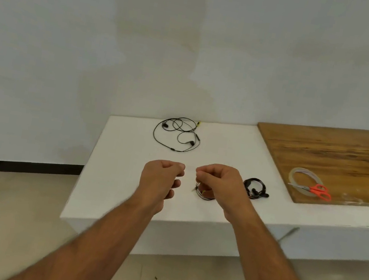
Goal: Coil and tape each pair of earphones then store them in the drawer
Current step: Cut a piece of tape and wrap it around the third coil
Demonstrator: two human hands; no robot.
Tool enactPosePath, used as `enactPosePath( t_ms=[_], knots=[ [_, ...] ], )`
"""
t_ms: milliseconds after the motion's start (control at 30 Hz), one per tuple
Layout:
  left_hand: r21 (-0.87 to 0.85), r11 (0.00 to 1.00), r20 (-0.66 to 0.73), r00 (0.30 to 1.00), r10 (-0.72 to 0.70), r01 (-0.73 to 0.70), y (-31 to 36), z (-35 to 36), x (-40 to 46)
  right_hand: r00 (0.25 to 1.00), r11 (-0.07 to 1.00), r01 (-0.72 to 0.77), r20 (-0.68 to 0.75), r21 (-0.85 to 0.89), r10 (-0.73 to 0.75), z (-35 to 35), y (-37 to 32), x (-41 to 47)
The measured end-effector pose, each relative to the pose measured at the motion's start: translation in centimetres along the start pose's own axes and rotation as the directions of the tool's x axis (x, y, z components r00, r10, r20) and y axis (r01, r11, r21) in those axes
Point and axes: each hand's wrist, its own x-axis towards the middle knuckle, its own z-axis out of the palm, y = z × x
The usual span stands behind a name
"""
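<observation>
White wall and pale floor frame a low white bench (124, 178), where a person works through a set of earphones with both bare hands. The left hand (160, 177) and right hand (218, 181) hover side by side above the front of the bench, each with fingers curled and thumb pressed to fingertips, as if stretching a strip of clear tape between them; the tape itself is too thin and transparent to make out, so what either hand pinches cannot be confirmed. Directly beneath the right fingers (202, 175) lies a coiled pair of earphones (205, 194), partly covered by that hand, the nearer of the two. Just beyond the right hand's outer side sits a second coiled pair (254, 187). Well ahead of both sets of fingers, toward the wall, a loose pair (177, 134) sprawls uncoiled. Far off to the right-hand side, on a wooden board (345, 155), rest a tape roll (303, 177) and red-handled scissors (318, 191). No drawer is in view. The next move likely turns on lowering the hands straight down onto the coil below.
</observation>
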Motion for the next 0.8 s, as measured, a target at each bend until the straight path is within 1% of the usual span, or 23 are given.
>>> enactPosePath(
  t_ms=[100,200,300,400,467,500,567,600,667,733,800],
  knots=[
    [0.017,1.000,-0.021,1.000,-0.002,0.002,-0.4,-1.3,0.6,1.000,0.998,-0.001,-0.027,-0.061,-0.001,1.2,0.5,0.1],
    [0.059,0.998,-0.009,1.000,-0.001,0.001,-0.6,-2.2,1.0,0.999,0.999,0.005,-0.044,-0.033,-0.006,2.0,0.9,0.2],
    [0.150,0.989,0.025,1.000,0.001,-0.005,-0.8,-3.1,1.7,0.997,1.000,0.015,-0.075,-0.025,-0.017,2.3,1.2,0.6],
    [0.271,0.959,0.058,0.996,0.072,-0.085,-1.0,-4.0,2.8,0.994,0.996,0.048,-0.090,-0.075,-0.055,2.9,1.4,0.8],
    [0.355,0.922,0.063,0.988,0.139,-0.153,-1.0,-4.5,3.5,0.988,0.991,0.075,-0.128,-0.110,-0.089,3.2,1.6,1.0],
    [0.371,0.913,0.045,0.985,0.164,-0.169,-1.0,-5.0,4.0,0.981,0.990,0.091,-0.162,-0.105,-0.108,3.1,1.6,1.1],
    [0.370,0.916,-0.035,0.983,0.181,-0.155,-1.0,-6.6,5.1,0.965,0.987,0.116,-0.223,-0.113,-0.138,2.4,1.5,1.5],
    [0.385,0.912,-0.086,0.979,0.185,-0.139,-1.1,-7.6,5.7,0.961,0.982,0.126,-0.230,-0.139,-0.156,1.9,1.4,1.6],
    [0.473,0.877,-0.162,0.969,0.185,-0.088,-1.9,-9.3,6.9,0.958,0.965,0.153,-0.209,-0.211,-0.198,0.9,1.2,1.7],
    [0.583,0.812,-0.183,0.971,0.157,-0.022,-2.9,-10.1,7.6,0.955,0.942,0.177,-0.180,-0.284,-0.234,0.4,1.4,1.5],
    [0.698,0.716,-0.161,0.978,0.131,0.019,-4.0,-10.1,7.9,0.957,0.927,0.182,-0.159,-0.328,-0.243,0.0,1.7,1.2]
  ],
)
